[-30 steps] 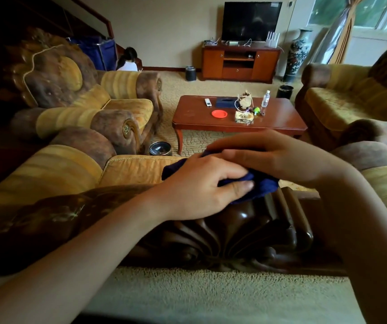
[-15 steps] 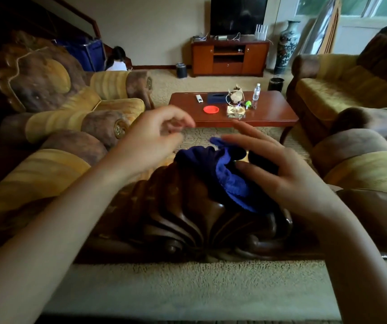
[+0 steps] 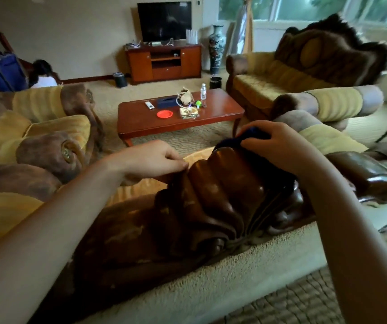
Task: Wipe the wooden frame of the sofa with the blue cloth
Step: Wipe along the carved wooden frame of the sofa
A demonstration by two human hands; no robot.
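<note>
Nearest the camera, a strip of pale carpet-like fabric runs beneath the carved wooden frame of the sofa, a dark glossy crest with fluted, shell-like ribs; its long axis crosses the view from lower left to upper right. The left hand rests at the left edge of the crest, fingers curled loosely against the wood and clasping nothing. The right hand lies on top of the crest with fingers bent around the blue cloth, which is bunched under the palm at the far upper edge of the carving, only a dark fold showing. Beyond the frame lies the yellow seat cushion. Further off, a red-brown coffee table on beige carpet carries a red round lid, a water bottle and a remote control. Yellow-and-brown armchairs flank it. At the far wall stand a television on a wooden cabinet and a tall patterned vase.
</note>
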